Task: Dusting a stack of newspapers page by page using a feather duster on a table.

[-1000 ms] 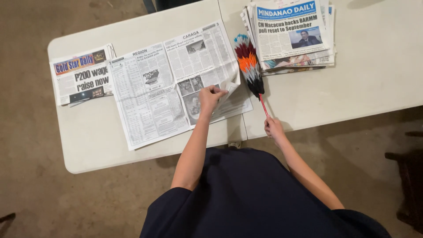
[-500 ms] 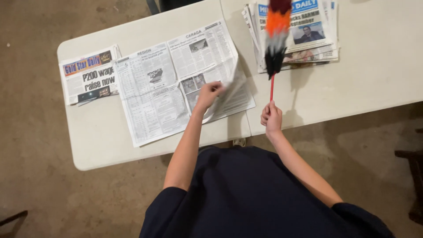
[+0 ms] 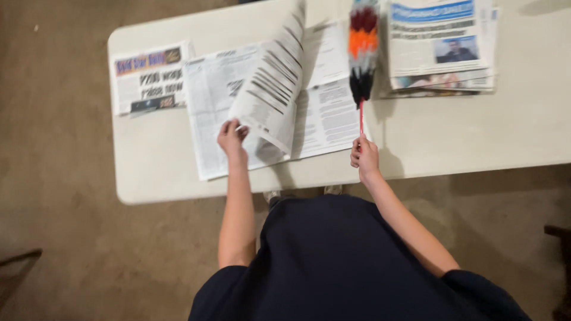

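Lifting page (image 3: pixel 270 89) (duster (image 3: pixel 363 50) beside)

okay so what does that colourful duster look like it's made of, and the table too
The duster in the right hand looks like soft synthetic fibre, judging by its fluffy banded head of dark, orange and pale colours, on a thin red stick, probably plastic. The table looks like moulded plastic: matte off-white top, rounded corners. Blur leaves both uncertain.

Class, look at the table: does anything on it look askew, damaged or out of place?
Nothing is damaged or spilled. The open newspaper has one page lifted in a curl by the left hand, and the right hand holds a feather duster above it.
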